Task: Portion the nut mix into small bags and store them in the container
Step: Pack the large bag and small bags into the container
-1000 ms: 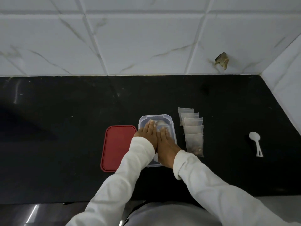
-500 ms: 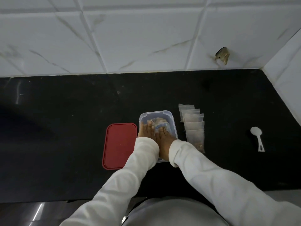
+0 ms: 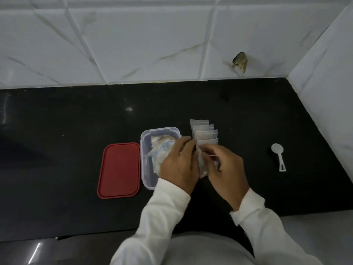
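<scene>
A clear plastic container [image 3: 145,142] stands on the black counter with crumpled filled bags [image 3: 161,150] inside it. To its right lies a row of small clear bags [image 3: 204,133], overlapping one another. My left hand [image 3: 179,165] and my right hand [image 3: 226,169] meet over the near end of that row. Between them they pinch a small bag [image 3: 201,163] that holds some nut mix, lifted a little off the counter. Most of this bag is hidden by my fingers.
A red lid [image 3: 118,170] lies flat just left of the container. A white plastic scoop [image 3: 278,155] rests on the counter [image 3: 57,140] at the right. White tiled walls close off the back and the right side.
Both hands have left the container, where they pressed down on the bags, and moved right to the near end of the bag row. They now pinch a small bag there.
</scene>
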### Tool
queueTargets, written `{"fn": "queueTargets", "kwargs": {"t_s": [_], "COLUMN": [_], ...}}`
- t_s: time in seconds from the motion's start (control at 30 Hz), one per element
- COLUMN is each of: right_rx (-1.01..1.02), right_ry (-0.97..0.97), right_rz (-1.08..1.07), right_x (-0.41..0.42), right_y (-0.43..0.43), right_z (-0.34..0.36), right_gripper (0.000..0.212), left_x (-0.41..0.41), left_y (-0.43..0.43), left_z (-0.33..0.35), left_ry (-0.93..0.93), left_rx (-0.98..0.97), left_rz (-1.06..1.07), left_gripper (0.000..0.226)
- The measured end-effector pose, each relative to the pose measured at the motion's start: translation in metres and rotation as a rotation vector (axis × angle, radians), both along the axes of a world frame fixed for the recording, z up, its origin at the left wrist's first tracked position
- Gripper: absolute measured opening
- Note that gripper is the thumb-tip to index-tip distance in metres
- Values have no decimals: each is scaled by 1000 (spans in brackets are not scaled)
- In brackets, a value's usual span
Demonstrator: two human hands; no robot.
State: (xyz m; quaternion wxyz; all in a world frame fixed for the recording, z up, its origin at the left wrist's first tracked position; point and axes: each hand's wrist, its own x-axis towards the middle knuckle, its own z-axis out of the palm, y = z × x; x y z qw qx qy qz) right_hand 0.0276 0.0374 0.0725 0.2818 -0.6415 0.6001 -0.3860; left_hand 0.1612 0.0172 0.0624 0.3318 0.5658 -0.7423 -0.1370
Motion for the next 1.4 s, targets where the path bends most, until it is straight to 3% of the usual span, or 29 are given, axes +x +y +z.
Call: {"fn": "queueTargets", "kwargs": {"t_s": [0.07,0.2,0.37,0.63,0.8,0.97,1.4], "right_rx": [81,218,382,481,512,562,609], "right_ry": [-24,5,-43,-62,-80,-116,-167], "right_rz": [-38,-81,-145,-113,-43,-32,-71], "right_x": [-23,-61,-79,-83,-84,-85,-79], "right_y": [4,3,-12,-35,-41,-44,-42], "right_z": [-7,-37,-82,-109,-112,-112,-106], "right_gripper": [19,22,37,54,33,29,17], "left_x": [-23,-56,-83,-97,-93,-90,-79], "left_y": [7,15,13,-2,-7,-11,-10], "left_z": [-11,-28,-46,-80,-87,-92,-100], "left_ry": [153,371,274,425,463,487,462], "left_rx": [138,493,539,662,677,666,638], "left_rz": [-10,84,122,355,478,515,429], "left_gripper": [27,44,67,76,52,27,9]}}
